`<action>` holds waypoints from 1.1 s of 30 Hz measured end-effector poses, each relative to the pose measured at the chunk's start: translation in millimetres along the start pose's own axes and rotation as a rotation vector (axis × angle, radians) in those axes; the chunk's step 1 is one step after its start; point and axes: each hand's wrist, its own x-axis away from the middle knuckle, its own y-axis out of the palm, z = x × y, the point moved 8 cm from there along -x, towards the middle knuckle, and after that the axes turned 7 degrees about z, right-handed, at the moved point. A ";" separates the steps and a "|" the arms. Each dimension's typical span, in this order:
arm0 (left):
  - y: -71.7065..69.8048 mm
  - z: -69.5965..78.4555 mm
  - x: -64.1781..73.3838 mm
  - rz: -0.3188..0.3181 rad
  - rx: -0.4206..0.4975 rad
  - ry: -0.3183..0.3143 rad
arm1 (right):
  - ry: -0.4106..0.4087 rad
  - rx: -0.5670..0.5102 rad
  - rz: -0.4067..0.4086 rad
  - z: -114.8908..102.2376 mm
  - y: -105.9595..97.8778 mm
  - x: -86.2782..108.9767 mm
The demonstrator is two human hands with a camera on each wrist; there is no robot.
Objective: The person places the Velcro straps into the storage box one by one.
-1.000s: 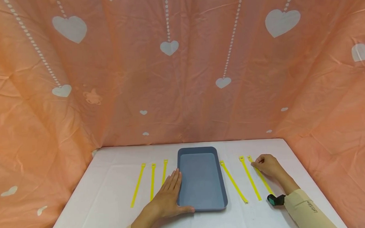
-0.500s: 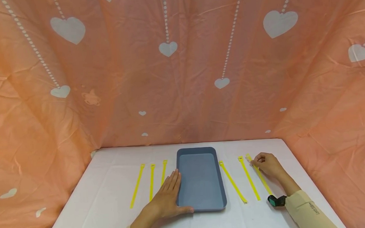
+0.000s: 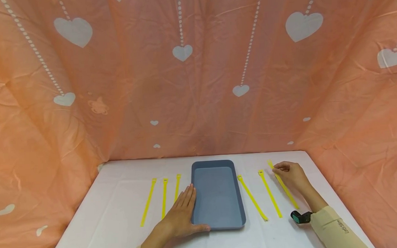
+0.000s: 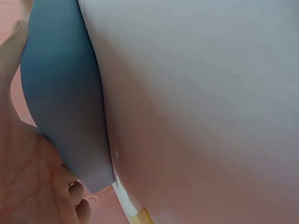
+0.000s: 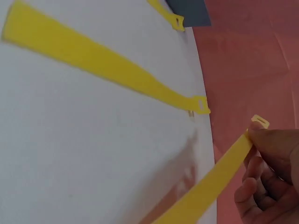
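My right hand (image 3: 292, 174) pinches a yellow hook-and-loop cable tie (image 5: 219, 172) between thumb and fingers, close to its slotted head. In the right wrist view the strap slants down from the fingertips, over its shadow on the table. Fingers straight, my left hand (image 3: 181, 213) rests along the left side of a blue-grey rectangular tray (image 3: 218, 197), its thumb at the near edge. The left wrist view shows the palm and thumb against the tray's outer wall (image 4: 63, 93). Nearest to the right hand lies another yellow cable tie (image 3: 270, 195).
One more yellow tie (image 3: 252, 197) lies just right of the tray. To its left are three others: an outer tie (image 3: 148, 202), a middle tie (image 3: 165, 199) and one partly hidden by the left hand (image 3: 177, 187). An orange curtain (image 3: 204, 101) hangs behind the white table (image 3: 115, 201).
My right hand has taken hold of the rightmost cable tie and lifted it, moving slightly away toward the curtain. The left hand and tray stay where they were.
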 end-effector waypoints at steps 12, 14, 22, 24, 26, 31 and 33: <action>0.1 -1.4 -1.6 -0.029 -0.042 -0.024 | -0.108 -0.025 0.091 -33.6 -15.1 0.5; -0.1 -1.4 -1.7 -0.026 -0.043 -0.020 | -0.113 -0.030 0.100 -39.3 -17.8 1.0; -0.3 -0.8 0.1 -0.021 -0.024 -0.017 | -0.152 -0.048 0.131 -64.0 -23.2 4.5; -1.2 -0.1 0.5 -0.018 -0.019 -0.015 | -0.169 -0.060 0.135 -71.2 -23.2 5.8; -1.8 0.4 0.6 -0.020 -0.019 -0.018 | -0.190 -0.078 0.142 -77.7 -23.1 6.5; -1.9 0.0 -0.2 -0.020 -0.026 -0.022 | -0.217 -0.120 0.142 -89.1 -20.0 6.9; -1.2 -0.7 -0.7 -0.022 -0.032 -0.025 | -0.215 -0.137 0.126 -92.5 -17.4 7.4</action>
